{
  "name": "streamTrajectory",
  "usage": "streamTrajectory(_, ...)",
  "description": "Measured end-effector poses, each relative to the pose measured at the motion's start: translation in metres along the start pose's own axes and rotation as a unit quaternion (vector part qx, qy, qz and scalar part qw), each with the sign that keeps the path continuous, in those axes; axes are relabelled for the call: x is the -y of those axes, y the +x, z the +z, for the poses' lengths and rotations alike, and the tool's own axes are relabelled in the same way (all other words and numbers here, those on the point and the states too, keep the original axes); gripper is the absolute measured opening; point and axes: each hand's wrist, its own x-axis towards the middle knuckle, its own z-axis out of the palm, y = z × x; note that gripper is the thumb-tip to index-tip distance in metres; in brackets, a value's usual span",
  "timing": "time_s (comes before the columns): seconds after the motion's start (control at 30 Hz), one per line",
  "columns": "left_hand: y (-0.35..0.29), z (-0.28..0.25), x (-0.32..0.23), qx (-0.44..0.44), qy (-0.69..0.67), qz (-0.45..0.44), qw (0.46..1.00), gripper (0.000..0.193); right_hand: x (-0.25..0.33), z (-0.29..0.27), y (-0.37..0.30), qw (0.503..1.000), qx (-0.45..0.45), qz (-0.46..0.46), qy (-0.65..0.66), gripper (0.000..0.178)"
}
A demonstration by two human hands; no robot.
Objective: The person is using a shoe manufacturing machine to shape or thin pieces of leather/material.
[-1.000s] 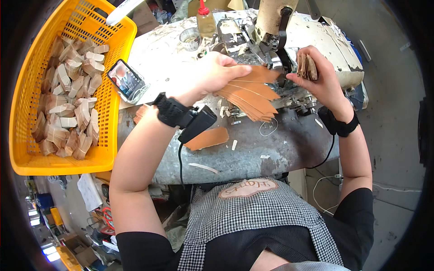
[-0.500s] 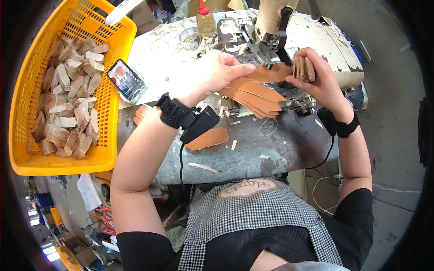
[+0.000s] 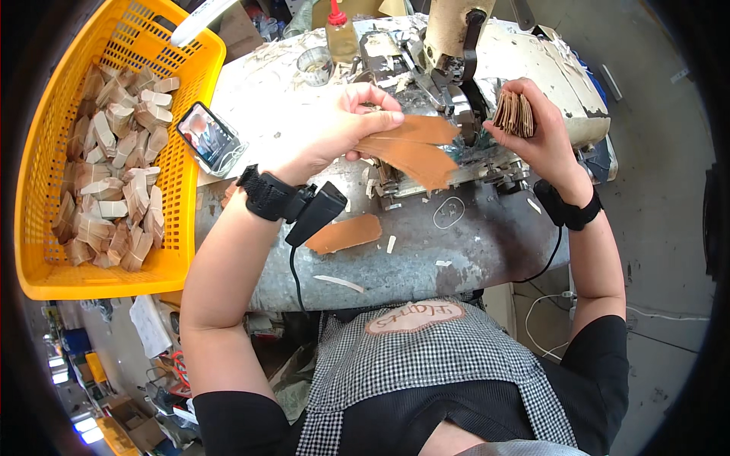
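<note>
Pinched between thumb and fingers of my left hand [image 3: 356, 125] is a fanned stack of tan leather pieces [image 3: 414, 152], held over the front of the machine bed. My right hand [image 3: 536, 133] grips a thick bundle of brown strips [image 3: 514, 114], their layered ends facing left. Between the two hands stands the machine head [image 3: 456, 38], a cream column with a dark lever. A single tan leather piece [image 3: 346, 233] lies on the worn metal table edge [image 3: 411, 266] below my left hand.
On the left, a yellow plastic basket [image 3: 186, 251] holds many bundled pieces [image 3: 114, 167]. Beside it a phone [image 3: 207, 137] leans with a coiled cable. Behind my left hand are a glass cup [image 3: 315, 67] and a red-tipped bottle [image 3: 342, 38]. A rubber band [image 3: 449, 213] and scraps lie on the table.
My left hand has drawn the leather stack left, away from my right hand and the machine. The bundle in my right hand has turned slightly, showing more of its layered ends.
</note>
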Motion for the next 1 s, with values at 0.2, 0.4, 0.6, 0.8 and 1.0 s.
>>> streamTrajectory(0.2,0.005,0.019,-0.004,0.009,0.003,0.010,1.000,0.024,0.002,0.008,0.007,0.998,0.037,-0.045,0.026,0.043)
streamTrajectory(0.4,-0.005,0.009,-0.002,0.051,-0.040,-0.009,0.998,0.020,0.000,-0.005,0.000,0.998,0.036,0.040,-0.017,0.043)
streamTrajectory(0.6,-0.003,-0.004,-0.002,0.033,0.024,-0.068,0.997,0.025,0.004,-0.001,0.003,0.999,0.018,0.024,0.031,0.042)
streamTrajectory(0.8,0.004,0.014,-0.006,0.002,0.067,-0.042,0.997,0.026,0.004,0.005,0.006,0.995,0.086,-0.043,-0.021,0.043)
streamTrajectory(1.0,0.004,0.002,-0.002,0.050,-0.008,-0.075,0.996,0.028,0.007,0.003,0.005,0.996,0.090,-0.013,0.007,0.046)
